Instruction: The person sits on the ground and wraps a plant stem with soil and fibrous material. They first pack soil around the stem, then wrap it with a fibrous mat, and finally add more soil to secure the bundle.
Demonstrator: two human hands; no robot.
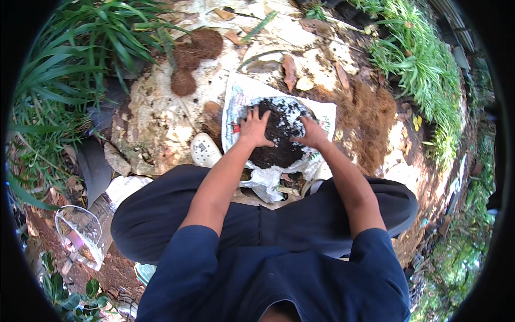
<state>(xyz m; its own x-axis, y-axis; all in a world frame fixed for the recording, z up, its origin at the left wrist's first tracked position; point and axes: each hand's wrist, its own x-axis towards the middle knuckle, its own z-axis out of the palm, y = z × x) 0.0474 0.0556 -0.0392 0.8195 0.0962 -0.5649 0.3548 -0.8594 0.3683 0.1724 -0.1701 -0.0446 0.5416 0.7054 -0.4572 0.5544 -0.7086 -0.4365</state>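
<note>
A white plastic sack (245, 86) bearing print lies spread on the ground before me. Dark, crumbly soil (277, 155) is heaped on it, with looser crumbs scattered toward its far right. My left hand (254, 129) rests on the left side of the soil, palm down and fingers spread. At the right edge of the heap is my right hand (313, 133), its thumb and fingers apart. Neither hand holds anything that I can see. The sack's crumpled near edge (265, 183) hangs toward my lap.
Brown coir fibre (368, 124) lies loose to the right. Round coir clumps (185, 82) sit at the far left. White clogs (205, 149) flank the sack. Leafy plants (88, 52) border the left, grassy ones (426, 68) the right. A white-rimmed container (78, 237) stands at lower left.
</note>
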